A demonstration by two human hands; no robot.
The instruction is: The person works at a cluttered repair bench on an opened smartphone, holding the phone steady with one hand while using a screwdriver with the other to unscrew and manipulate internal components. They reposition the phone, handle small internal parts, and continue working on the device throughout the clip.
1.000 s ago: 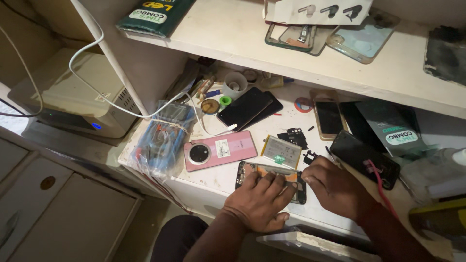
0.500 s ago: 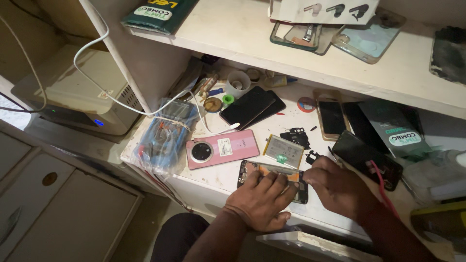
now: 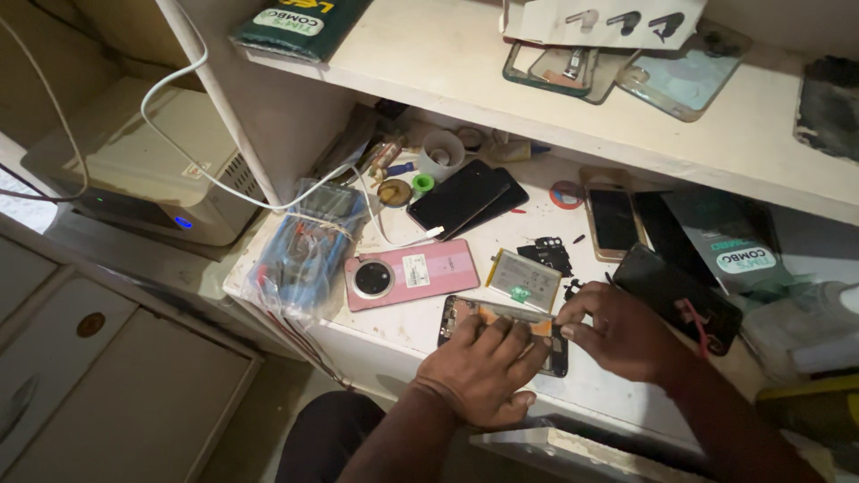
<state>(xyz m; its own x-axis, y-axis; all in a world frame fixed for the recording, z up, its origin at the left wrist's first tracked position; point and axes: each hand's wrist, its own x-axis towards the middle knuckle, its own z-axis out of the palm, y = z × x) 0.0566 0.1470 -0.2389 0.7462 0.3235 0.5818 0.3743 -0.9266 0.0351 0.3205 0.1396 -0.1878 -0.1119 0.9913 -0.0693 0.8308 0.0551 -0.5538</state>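
An opened phone body (image 3: 458, 315) lies flat near the front edge of the white workbench (image 3: 394, 326), its insides facing up. My left hand (image 3: 483, 368) presses down on its middle, fingers spread over it. My right hand (image 3: 617, 329) pinches the phone's right end with thumb and fingertips. A pale battery (image 3: 523, 279) lies just behind the phone. A pink phone back cover (image 3: 412, 273) with a round camera ring lies to the left.
Two dark phones (image 3: 465, 199) lie stacked further back, a gold phone (image 3: 612, 220) and a black phone (image 3: 673, 293) to the right. A plastic bag of tools (image 3: 302, 252) sits at the bench's left edge. A shelf (image 3: 465, 63) overhead holds cases. A white box (image 3: 152, 179) stands left.
Both hands stay on the opened phone; the right hand's fingers have shifted slightly along its right end. The view has drifted a little.
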